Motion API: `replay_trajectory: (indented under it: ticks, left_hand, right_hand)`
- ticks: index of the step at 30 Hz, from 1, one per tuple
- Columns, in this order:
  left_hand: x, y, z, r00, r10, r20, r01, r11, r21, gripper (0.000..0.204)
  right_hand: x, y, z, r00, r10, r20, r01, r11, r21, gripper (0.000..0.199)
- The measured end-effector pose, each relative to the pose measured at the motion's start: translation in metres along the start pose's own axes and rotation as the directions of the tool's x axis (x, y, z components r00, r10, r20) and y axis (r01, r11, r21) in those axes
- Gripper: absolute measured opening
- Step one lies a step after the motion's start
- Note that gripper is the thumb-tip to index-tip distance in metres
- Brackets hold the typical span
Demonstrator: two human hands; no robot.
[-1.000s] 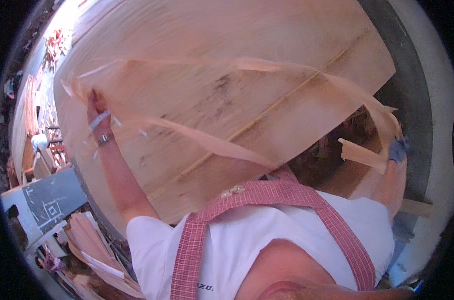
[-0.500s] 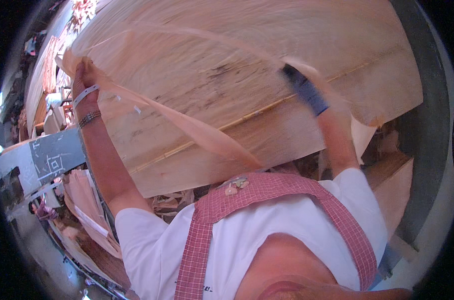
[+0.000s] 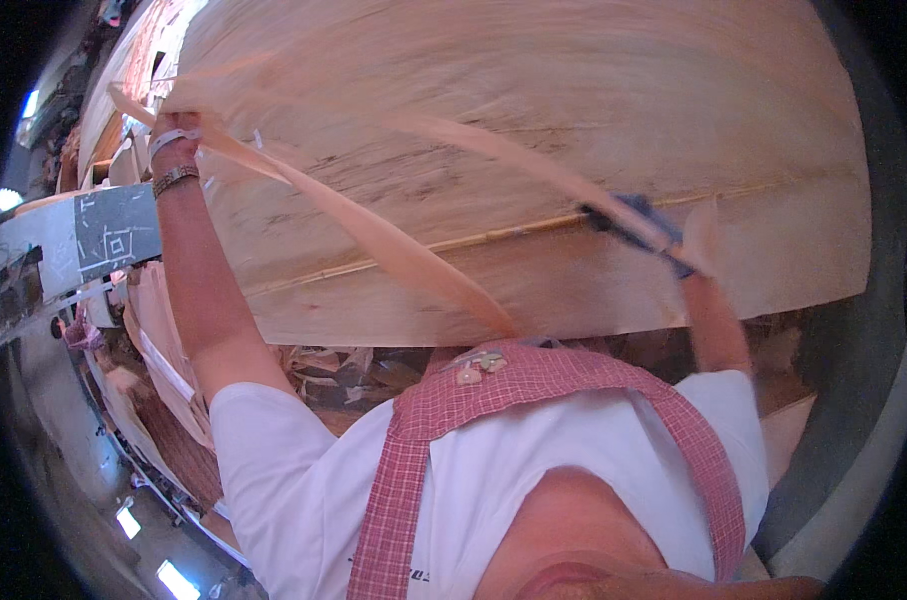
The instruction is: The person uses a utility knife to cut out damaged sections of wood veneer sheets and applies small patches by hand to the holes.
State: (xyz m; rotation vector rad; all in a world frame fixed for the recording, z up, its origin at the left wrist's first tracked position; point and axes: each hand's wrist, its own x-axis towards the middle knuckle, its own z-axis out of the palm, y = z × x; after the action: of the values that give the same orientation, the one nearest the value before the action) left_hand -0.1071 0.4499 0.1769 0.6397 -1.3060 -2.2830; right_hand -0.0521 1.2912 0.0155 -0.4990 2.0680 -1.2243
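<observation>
A long, thin wood strip (image 3: 394, 240) arches above a large pale wood sheet (image 3: 534, 130) that fills the far and middle part of the view. The strip runs from the far left, dips toward the near middle, and a second length rises back across to the right. The left hand (image 3: 174, 140), raised at the far left with a wristband and a bracelet on the wrist, has its grip closed on the left end of the strip. The right hand (image 3: 639, 225), in a blue glove and blurred, is over the right part of the sheet beside a seam line; its grip appears closed on the strip's right end, though the blur hides the fingers. The person wears a white shirt and a red checked apron (image 3: 534, 390). Loose wood scraps (image 3: 344, 365) lie under the near edge of the sheet. A grey panel (image 3: 114, 230) with white markings stands at the left.
</observation>
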Motion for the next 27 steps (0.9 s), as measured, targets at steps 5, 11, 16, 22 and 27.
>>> replay_trajectory:
  ticks: [5,11,16,22,27]
  left_hand:
    - [-0.016,-0.012,-0.038,0.934,0.024,-0.357,0.017,0.994,0.111,0.019]
    - [-0.031,-0.016,-0.036,0.944,-0.009,-0.331,0.056,0.99,0.133,0.024]
    - [-0.019,-0.012,0.012,0.952,-0.018,-0.306,0.043,0.996,0.076,0.027]
    - [-0.019,-0.026,0.022,0.953,-0.01,-0.304,0.069,0.98,0.184,0.027]
    - [-0.045,-0.055,-0.02,0.954,-0.269,-0.13,0.278,0.959,0.051,0.024]
  right_hand:
    - [-0.073,-0.04,-0.195,0.719,0.546,-0.431,-0.592,0.805,0.032,0.041]
    - [-0.031,0.007,-0.046,0.968,-0.09,-0.235,0.1,0.995,0.03,0.032]
    - [-0.003,-0.133,0.197,0.968,-0.243,-0.057,0.233,0.962,-0.144,0.057]
    - [0.0,-0.097,0.205,0.988,0.133,0.085,-0.145,0.975,0.17,0.046]
    - [-0.002,-0.153,0.059,0.934,0.334,0.123,-0.356,0.89,0.285,0.036]
